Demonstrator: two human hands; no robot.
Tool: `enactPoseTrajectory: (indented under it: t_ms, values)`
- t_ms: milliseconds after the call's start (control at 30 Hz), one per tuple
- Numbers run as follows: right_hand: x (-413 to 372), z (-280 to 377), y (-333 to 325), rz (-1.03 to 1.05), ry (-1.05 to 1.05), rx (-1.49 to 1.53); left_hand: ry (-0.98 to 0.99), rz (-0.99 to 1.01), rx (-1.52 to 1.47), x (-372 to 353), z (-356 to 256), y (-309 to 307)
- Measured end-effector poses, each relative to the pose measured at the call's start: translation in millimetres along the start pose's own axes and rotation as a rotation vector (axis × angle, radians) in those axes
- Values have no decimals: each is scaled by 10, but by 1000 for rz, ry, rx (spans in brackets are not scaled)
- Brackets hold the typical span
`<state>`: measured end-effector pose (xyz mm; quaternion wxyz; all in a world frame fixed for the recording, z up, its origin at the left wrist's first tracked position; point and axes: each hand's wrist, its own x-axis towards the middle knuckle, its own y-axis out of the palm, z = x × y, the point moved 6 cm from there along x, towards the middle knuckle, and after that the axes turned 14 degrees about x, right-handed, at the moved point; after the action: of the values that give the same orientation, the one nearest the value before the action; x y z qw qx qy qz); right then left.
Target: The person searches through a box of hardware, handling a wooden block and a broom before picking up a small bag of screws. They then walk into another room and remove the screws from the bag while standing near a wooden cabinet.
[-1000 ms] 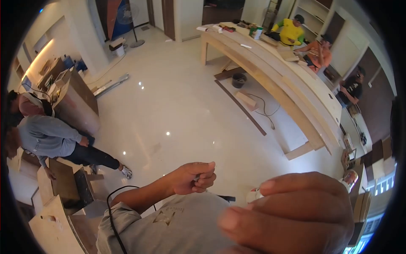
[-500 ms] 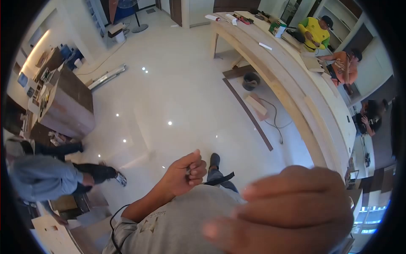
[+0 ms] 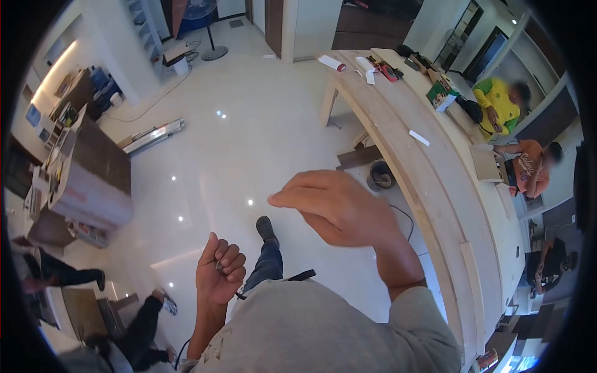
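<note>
My left hand (image 3: pixel 222 268) is held low in front of my shirt, its fingers curled into the palm. A small greyish thing (image 3: pixel 219 265) shows between those fingers, too small to name. To the right and farther out is my right hand (image 3: pixel 339 208), back of the hand up, over the floor. Its fingers stretch to the left, side by side, with the thumb lower and apart. Nothing is visible in it; the palm side is hidden. Neither hand touches the long wooden workbench (image 3: pixel 407 158) on the right.
On the bench lie a white strip (image 3: pixel 419 137), a red tool (image 3: pixel 390 72) and a green box (image 3: pixel 441 93). People in yellow (image 3: pixel 497 109), orange (image 3: pixel 530 166) and black (image 3: pixel 550 264) are beyond it. A black bucket (image 3: pixel 380 176) stands beneath. Another person's legs (image 3: pixel 140 323) are at lower left; a cabinet (image 3: pixel 96 174) stands left.
My right hand has moved from close before the camera to farther out and left, its fingers straightening. My left hand, still closed, has shifted left. The view has turned and the bench appears lower.
</note>
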<state>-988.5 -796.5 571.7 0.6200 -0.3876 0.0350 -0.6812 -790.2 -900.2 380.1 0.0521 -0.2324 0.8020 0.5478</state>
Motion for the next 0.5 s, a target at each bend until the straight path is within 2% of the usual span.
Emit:
enactPoseTrajectory:
  t_ms: [133, 200, 267, 300, 333, 367, 400, 467, 500]
  values:
    - [-91, -2300, 236, 144, 526, -16, -4, 0, -70, 1372, -792, -69]
    - [-770, -3504, 394, 202, 731, -38, -37, -8, -70, 1956, -1078, -18]
    - [-2079, -4758, 547, 344, 1017, -223, -168, -116, -44, 2567, -1313, 119]
    - [-2565, -5007, 442, 385, 1227, -286, -200, -138, 5, 2834, -1427, 179]
    - [-2628, -4915, 246, 456, 1465, -322, -231, -109, 24, 3140, -1549, 307]
    - [-3012, -5100, 237, 444, 1562, -291, -223, -160, 55, 3417, -1698, 370]
    - [-3156, -5130, 214, 418, 1572, -218, -215, -224, 91, 3651, -1863, 362]
    - [-3010, -5352, 80, 364, 1590, -143, -219, -131, 101, 4286, -2179, 389]
    - [-2904, -5437, 0, 251, 1642, 41, -208, -143, 93, 4619, -2342, 422]
